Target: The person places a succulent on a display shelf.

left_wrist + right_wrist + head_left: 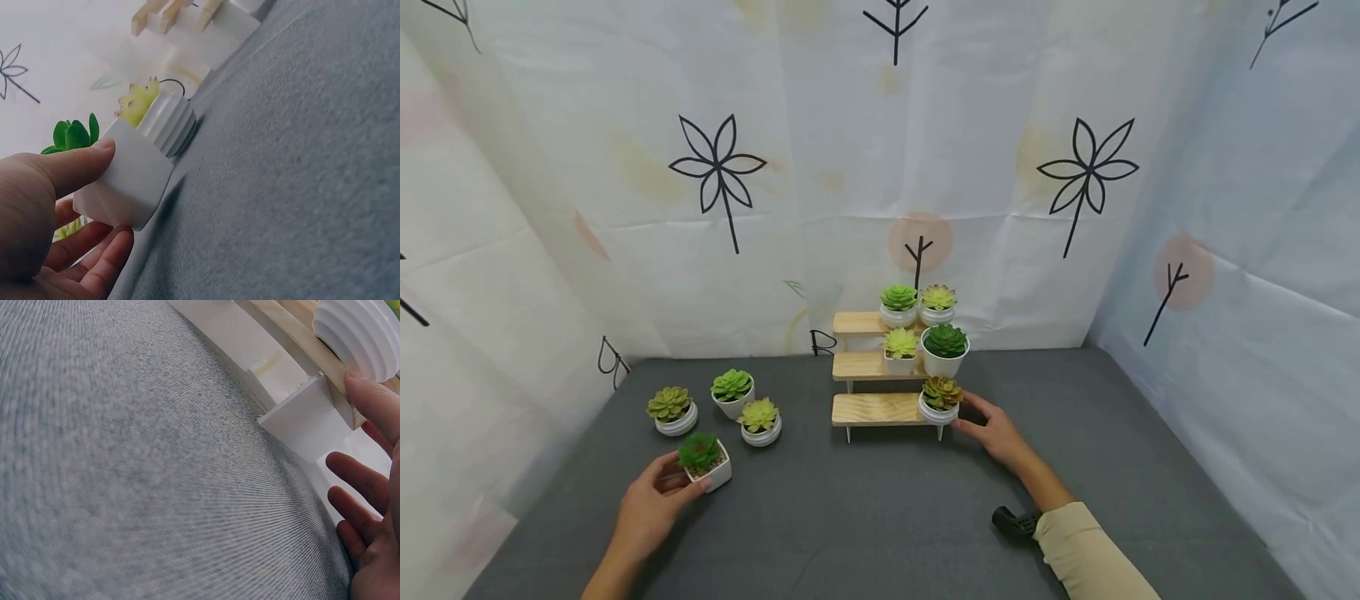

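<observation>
Left hand (651, 507) pinches a square pot (720, 477) with green succulent (699, 451) inside; right hand (1000, 435) has its thumb on a ribbed pot (937, 411) of reddish-green succulent (942, 390), can't tell if pinching tbh.

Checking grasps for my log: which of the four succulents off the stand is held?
The dark-green succulent in the square-sided white pot, gripped by the left hand; the other three stand untouched.

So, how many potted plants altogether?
9: two plants on the top shelf, two on the middle, one at the bottom, three on the table, one in the left hand.
</observation>
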`<state>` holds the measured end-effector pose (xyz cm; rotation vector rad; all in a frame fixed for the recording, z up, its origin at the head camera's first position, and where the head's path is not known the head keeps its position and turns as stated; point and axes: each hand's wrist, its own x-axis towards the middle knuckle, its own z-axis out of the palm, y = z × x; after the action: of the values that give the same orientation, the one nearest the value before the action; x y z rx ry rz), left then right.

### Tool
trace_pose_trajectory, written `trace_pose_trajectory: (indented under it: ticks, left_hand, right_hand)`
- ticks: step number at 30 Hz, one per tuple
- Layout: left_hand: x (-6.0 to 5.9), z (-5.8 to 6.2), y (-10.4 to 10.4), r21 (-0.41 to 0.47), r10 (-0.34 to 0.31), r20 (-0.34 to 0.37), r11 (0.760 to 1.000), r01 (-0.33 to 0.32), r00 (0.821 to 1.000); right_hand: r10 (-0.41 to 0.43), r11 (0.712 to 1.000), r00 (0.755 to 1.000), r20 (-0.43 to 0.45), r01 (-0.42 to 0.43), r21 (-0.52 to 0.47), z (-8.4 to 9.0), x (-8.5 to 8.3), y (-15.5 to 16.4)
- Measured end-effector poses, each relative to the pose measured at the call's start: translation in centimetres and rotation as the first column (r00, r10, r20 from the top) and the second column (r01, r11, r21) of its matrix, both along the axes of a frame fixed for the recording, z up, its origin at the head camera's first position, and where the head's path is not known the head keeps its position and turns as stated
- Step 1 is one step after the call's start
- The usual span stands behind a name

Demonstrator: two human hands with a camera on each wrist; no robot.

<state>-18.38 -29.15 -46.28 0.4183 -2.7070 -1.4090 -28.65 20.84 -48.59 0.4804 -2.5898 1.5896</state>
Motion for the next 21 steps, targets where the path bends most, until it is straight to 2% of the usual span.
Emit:
trace_pose_trajectory:
  ticks: [11,21]
  left_hand:
    - [0.7,0.1,1.9,0.069,-0.053,-0.020,0.996,0.054,0.998]
    - [1.1,0.6,3.8,0.092,-0.064,-0.041,0.993,0.068,0.997]
  right_hand:
    - [0.002,0.999,1.000,0.016,-0.001,-0.037,-0.2,0.0,-0.1]
    - [0.009,1.000,1.000,0.016,-0.009,-0.027,0.2,0.2,-0.1]
